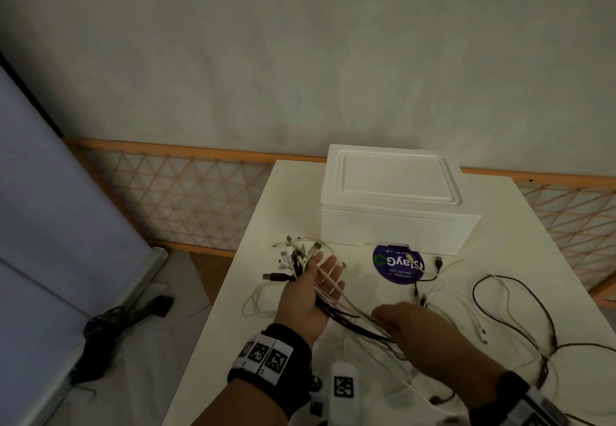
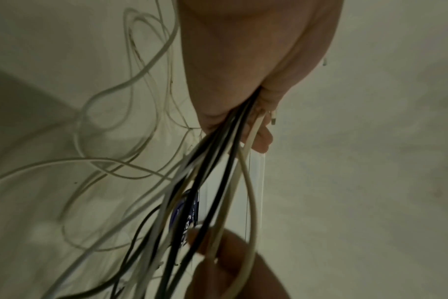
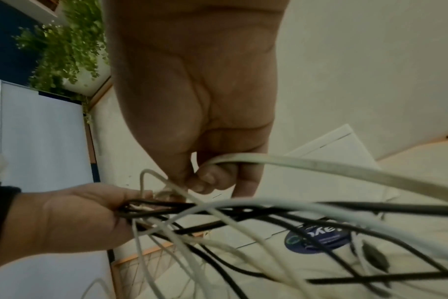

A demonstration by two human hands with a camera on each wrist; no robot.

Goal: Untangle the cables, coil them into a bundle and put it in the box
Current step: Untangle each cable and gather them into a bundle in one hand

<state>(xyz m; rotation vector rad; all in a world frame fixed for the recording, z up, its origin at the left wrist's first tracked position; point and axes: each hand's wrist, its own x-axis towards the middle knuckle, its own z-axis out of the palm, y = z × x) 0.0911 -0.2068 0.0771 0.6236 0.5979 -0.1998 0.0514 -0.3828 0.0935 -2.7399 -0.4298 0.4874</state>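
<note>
A bunch of black and white cables (image 1: 336, 305) runs across my upturned left hand (image 1: 320, 272), whose fingers are stretched out while the thumb pins the strands to the palm. Their plug ends (image 1: 293, 255) fan out beyond the thumb. My right hand (image 1: 386, 319) lies knuckles-up just to the right and grips the same strands. In the right wrist view its fingers (image 3: 212, 178) curl round a white cable (image 3: 307, 163). In the left wrist view the strands (image 2: 218, 172) leave my left hand (image 2: 246, 121). The white box (image 1: 393, 199) stands behind, lid shut.
More black and white cables (image 1: 513, 309) sprawl over the right of the white table (image 1: 233, 342). A round blue sticker (image 1: 398, 264) lies before the box. White loops (image 1: 256, 302) lie near the table's left edge. A wooden lattice panel (image 1: 186, 199) stands behind.
</note>
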